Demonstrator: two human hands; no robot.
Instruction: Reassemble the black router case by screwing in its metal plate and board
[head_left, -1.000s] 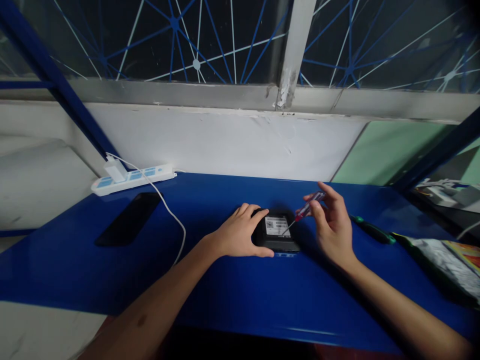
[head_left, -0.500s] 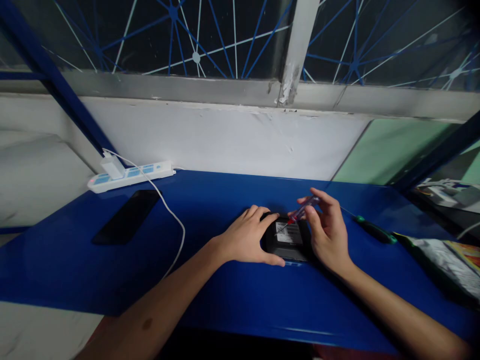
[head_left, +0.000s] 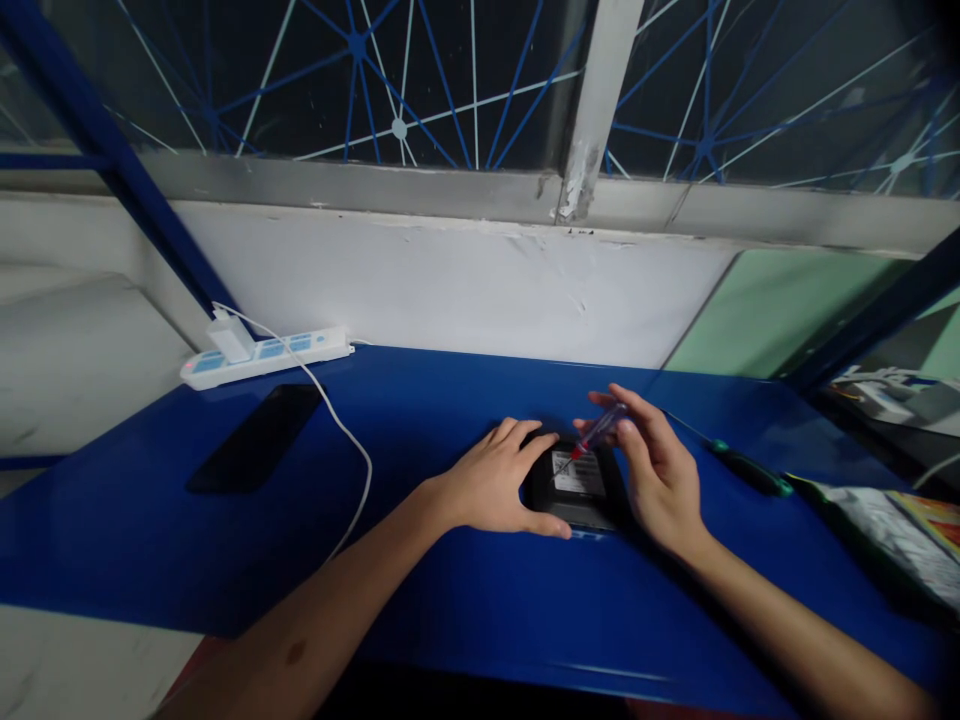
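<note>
A small black device (head_left: 574,508) with a white printed label (head_left: 579,473) lies flat on the blue table. My left hand (head_left: 502,483) grips it from the left, thumb along the near edge and fingers over the far left corner. My right hand (head_left: 658,470) holds a screwdriver (head_left: 600,432) with a clear purplish handle and a red collar. Its thin shaft slants down to the left across the label, and the tip is near the device's left part. Whether the tip touches a screw, I cannot tell.
To the right lie a green and black screwdriver (head_left: 750,468) and a silvery plastic bag (head_left: 892,530). On the left are a black phone (head_left: 259,440), a white power strip (head_left: 270,358) with a plugged-in charger (head_left: 231,337), and a white cable (head_left: 352,430).
The device and my left hand have shifted slightly right. My right hand has moved left and a little down, bringing the screwdriver's tip from the label's lower right over to the device's left side.
</note>
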